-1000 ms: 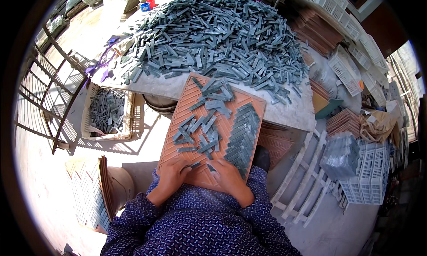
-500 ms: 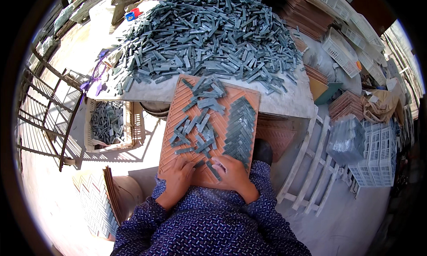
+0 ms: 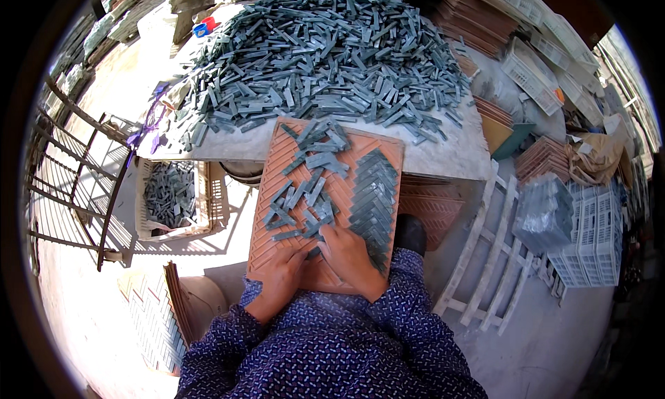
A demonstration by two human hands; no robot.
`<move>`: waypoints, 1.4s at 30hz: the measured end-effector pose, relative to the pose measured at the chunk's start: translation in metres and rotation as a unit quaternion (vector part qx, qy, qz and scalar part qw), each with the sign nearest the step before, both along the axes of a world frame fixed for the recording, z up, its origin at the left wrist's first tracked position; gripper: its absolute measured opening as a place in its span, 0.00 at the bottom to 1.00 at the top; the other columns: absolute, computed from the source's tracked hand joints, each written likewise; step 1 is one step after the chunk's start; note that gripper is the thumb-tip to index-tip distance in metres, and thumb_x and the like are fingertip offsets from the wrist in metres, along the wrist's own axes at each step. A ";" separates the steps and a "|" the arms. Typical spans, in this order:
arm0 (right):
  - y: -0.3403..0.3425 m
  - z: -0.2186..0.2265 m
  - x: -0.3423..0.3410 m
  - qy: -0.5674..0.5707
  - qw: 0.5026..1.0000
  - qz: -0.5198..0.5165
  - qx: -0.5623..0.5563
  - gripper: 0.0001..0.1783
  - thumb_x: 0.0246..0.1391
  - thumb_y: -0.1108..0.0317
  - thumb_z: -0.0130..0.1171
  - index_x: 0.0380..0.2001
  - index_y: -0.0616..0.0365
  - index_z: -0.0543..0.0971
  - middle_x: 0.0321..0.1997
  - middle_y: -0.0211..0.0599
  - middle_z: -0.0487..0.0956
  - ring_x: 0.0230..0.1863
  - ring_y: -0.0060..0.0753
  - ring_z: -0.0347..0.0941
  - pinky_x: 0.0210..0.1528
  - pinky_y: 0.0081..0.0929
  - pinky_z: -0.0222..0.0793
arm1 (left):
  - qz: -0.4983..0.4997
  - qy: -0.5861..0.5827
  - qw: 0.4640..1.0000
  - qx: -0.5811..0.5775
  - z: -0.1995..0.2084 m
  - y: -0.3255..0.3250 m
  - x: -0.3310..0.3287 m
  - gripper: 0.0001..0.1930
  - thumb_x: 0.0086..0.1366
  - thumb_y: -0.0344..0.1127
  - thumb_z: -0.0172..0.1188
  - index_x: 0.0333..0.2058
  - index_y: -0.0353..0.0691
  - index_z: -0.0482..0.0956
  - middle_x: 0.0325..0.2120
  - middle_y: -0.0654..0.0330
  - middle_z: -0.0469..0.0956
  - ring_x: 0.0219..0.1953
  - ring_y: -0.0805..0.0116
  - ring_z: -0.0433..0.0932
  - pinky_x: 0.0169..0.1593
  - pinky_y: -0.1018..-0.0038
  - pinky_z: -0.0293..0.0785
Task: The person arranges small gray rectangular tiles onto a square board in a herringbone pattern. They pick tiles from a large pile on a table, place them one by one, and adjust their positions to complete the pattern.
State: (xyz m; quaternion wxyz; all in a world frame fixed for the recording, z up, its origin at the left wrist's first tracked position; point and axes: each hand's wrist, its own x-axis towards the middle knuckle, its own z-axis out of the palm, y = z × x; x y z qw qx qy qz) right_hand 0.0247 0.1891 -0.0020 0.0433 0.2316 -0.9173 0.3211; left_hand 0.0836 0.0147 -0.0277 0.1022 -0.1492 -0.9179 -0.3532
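Observation:
An orange ridged tray [image 3: 267, 240] with a herringbone pattern of grooves lies across my lap, its far end at the table edge. Grey-green stone strips [image 3: 374, 201] fill its right side in a neat herringbone. Loose stone strips [image 3: 308, 201] lie jumbled over the tray's middle and upper left. My left hand [image 3: 280, 278] rests on the near left part, fingers closed at the end of a short dark stone strip [image 3: 314, 252]. My right hand [image 3: 352, 259] is curled at the near edge of the loose strips; its fingertips are bunched, and what they grip is hidden.
A big heap of stone strips [image 3: 325, 59] covers the table [image 3: 450, 153] ahead. A crate [image 3: 202, 222] of strips stands at left below it, near a metal rack [image 3: 104, 219]. At right are a white slatted frame [image 3: 478, 260], plastic crates [image 3: 589, 240] and stacked orange trays [image 3: 544, 162].
My right hand has moved away from me and slightly left, from the strip near the tray's near edge to the loose strips. My left hand has barely moved.

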 end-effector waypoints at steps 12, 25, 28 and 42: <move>0.019 0.005 0.029 -0.064 0.998 -0.014 -0.004 0.10 0.45 0.72 0.61 0.32 0.58 0.72 0.32 0.43 0.74 0.35 0.48 0.74 0.35 0.41 0.71 | -0.016 -0.075 0.996 0.048 0.026 0.019 -0.032 0.17 0.54 0.32 0.64 0.42 0.34 0.76 0.37 0.50 0.76 0.41 0.50 0.74 0.44 0.62 0.71; 0.025 -0.001 -0.009 -0.051 0.992 0.101 -0.060 0.18 0.46 0.79 0.59 0.44 0.57 0.78 0.35 0.39 0.72 0.39 0.44 0.72 0.38 0.35 0.69 | 0.051 -0.096 0.993 0.035 0.024 -0.015 -0.024 0.13 0.53 0.29 0.62 0.40 0.37 0.78 0.35 0.51 0.78 0.39 0.50 0.76 0.43 0.63 0.73; 0.029 0.000 -0.012 -0.035 0.990 0.135 -0.023 0.19 0.46 0.78 0.59 0.45 0.54 0.77 0.35 0.38 0.71 0.39 0.43 0.72 0.38 0.34 0.70 | 0.042 -0.092 0.995 0.018 0.017 -0.023 -0.012 0.12 0.53 0.29 0.62 0.38 0.37 0.79 0.35 0.52 0.78 0.39 0.52 0.76 0.43 0.63 0.73; 0.037 0.008 0.013 -0.090 0.987 0.022 -0.132 0.17 0.51 0.74 0.61 0.46 0.57 0.77 0.37 0.42 0.78 0.35 0.44 0.76 0.35 0.32 0.72 | 0.004 -0.023 1.000 0.004 0.013 -0.011 -0.012 0.11 0.54 0.28 0.61 0.38 0.37 0.78 0.33 0.53 0.75 0.38 0.52 0.74 0.42 0.62 0.71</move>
